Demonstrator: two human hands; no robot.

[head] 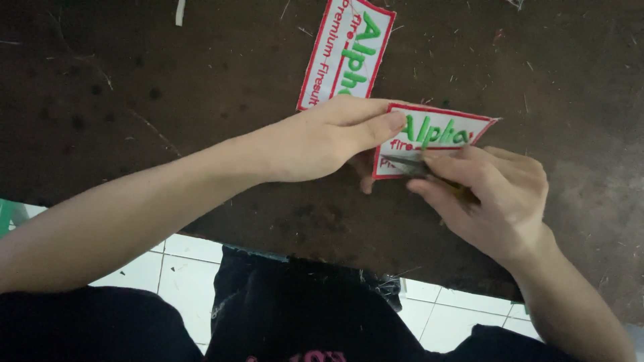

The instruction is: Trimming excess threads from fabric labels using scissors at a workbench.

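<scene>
My left hand point(329, 137) pinches the left end of a white embroidered patch point(436, 134) with a red border and green lettering, holding it just above the dark brown table point(168, 87). My right hand point(493, 194) grips a small metal cutting tool point(406, 164), whose pointed tip rests on the patch's lower left part. The tool's handle is hidden inside my fist. A second patch of the same kind point(345, 53) lies flat on the table just behind my left hand.
Loose thread scraps are scattered over the table top. The table's near edge runs across the lower frame, with white floor tiles point(181, 275) and my dark-clothed lap point(302, 315) below it. A green object point(7, 214) shows at the left edge.
</scene>
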